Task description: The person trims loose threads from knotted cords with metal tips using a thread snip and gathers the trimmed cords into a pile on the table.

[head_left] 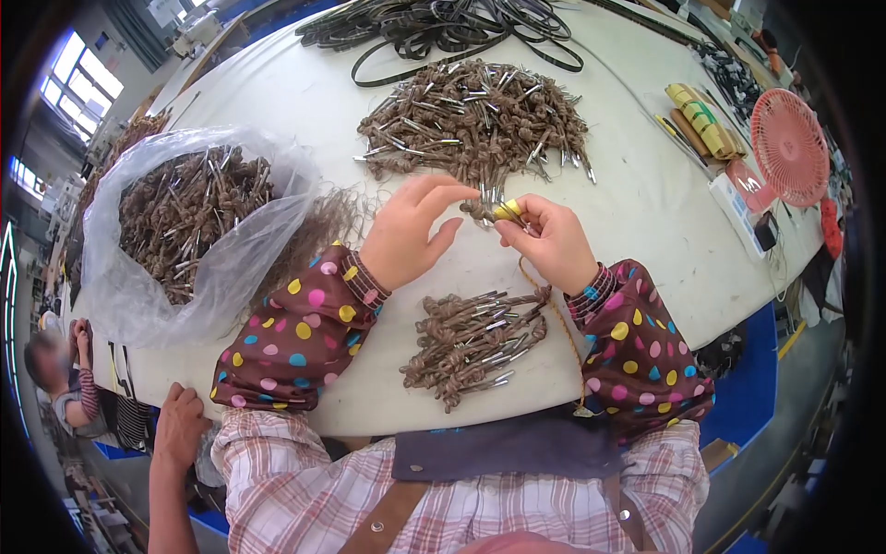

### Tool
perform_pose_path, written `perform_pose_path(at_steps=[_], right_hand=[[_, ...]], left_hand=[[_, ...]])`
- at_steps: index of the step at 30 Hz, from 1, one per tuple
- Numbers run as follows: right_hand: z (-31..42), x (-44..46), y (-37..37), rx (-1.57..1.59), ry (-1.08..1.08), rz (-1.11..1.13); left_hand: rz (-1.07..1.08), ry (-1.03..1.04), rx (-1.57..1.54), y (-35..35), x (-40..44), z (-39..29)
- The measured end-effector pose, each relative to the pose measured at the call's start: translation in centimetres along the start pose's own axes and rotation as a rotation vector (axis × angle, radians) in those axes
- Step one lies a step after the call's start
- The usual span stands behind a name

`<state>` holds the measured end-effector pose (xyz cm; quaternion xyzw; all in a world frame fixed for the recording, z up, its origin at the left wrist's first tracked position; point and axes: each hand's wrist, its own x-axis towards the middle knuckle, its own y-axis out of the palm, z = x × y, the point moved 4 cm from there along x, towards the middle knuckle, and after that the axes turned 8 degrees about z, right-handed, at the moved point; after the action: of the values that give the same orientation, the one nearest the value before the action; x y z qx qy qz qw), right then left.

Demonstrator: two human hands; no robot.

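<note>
My right hand (557, 242) pinches a knotted brown cord (477, 211) with metal tips, over the white table. Something yellow (506, 210) wraps round at the fingertips there; whether it sits on a finger or on the cord I cannot tell. My left hand (406, 233) is open, thumb apart from the fingers, its longest fingertip close to the cord. Just beyond lies a big heap of knotted brown cords (471, 120) with silvery tips. Between my forearms, a smaller bundle of the same cords (472, 343) rests on the table.
At left stands a clear plastic bag (309, 198) full of similar cords. Flat black straps (443, 32) lie coiled at the far side. To the right are a pink fan (789, 146), a power strip (736, 214) and yellow rolls (701, 118). Another person's hand (180, 427) rests at the lower left edge.
</note>
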<state>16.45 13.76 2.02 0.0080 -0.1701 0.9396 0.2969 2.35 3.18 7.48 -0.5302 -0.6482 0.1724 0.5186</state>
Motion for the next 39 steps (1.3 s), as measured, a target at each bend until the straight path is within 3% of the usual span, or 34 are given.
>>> perform_pose_path(at_steps=[7, 19, 22, 25, 28, 31, 34, 39], right_hand=[[1.2, -0.2, 0.4, 0.277, 0.117, 0.175], [2.1, -0.5, 0.5, 0.389, 0.264, 0.236], [2.1, -0.5, 0.6, 0.39, 0.243, 0.235], [2.4, -0.6, 0.8, 0.373, 0.224, 0.239], [1.0, -0.4, 1.2, 0.302, 0.083, 0.223], [1.5, -0.5, 0.8, -0.012, 0.031, 0.143], [3.3, -1.0, 0.0, -0.326, -0.079, -0.003], [4.5, -1.1, 0.3, -0.552, -0.253, -0.026]], left_hand=[[0.013, 0.082, 0.035, 0.0, -0.3, 0.2], [-0.051, 0.121, -0.014, -0.3, -0.5, 0.2], [-0.094, 0.059, -0.086, 0.1, -0.6, 0.8], [-0.036, -0.172, -0.202, 0.1, -1.1, 0.9], [0.003, -0.224, -0.25, 0.3, -1.1, 1.1], [-0.003, -0.228, -0.267, 0.6, -1.1, 1.4], [-0.019, -0.152, -0.217, 0.8, -1.0, 1.3], [0.013, 0.014, 0.065, 0.5, -0.3, 0.0]])
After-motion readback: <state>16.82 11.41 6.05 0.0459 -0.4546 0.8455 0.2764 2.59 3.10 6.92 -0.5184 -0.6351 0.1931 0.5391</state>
